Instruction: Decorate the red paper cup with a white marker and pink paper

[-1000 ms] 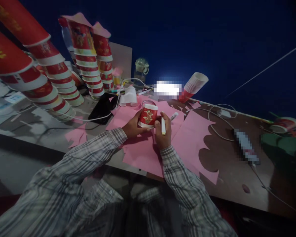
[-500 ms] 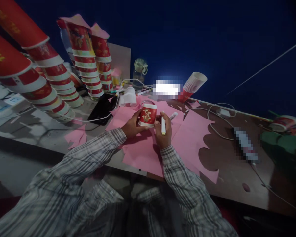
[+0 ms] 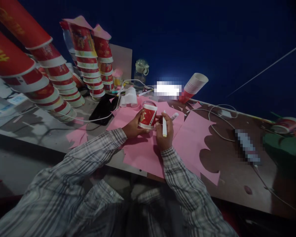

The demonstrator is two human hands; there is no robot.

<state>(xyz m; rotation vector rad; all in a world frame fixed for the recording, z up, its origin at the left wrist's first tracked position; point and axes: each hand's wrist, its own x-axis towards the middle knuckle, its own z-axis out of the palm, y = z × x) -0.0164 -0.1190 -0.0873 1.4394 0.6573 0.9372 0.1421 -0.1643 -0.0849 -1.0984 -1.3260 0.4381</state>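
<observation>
My left hand is closed round the left side of a red paper cup with a white band and gold print. The cup is held above pink paper that covers the middle of the table. In my right hand is a white marker, gripped between thumb and fingers with its yellowish end pointing down. A light cap shows just behind those fingers; whether it belongs to the marker I cannot tell. The marker is to the right of the cup and apart from it.
Tall stacks of red cups stand at the left, some topped with pink paper. A leaning cup stack and a clear bottle are at the back. A black phone-like object and a white cable lie on the table.
The cup has turned in my left hand, so its gold picture has shifted left and a white panel with dark print shows at right. My right hand still holds the marker.
</observation>
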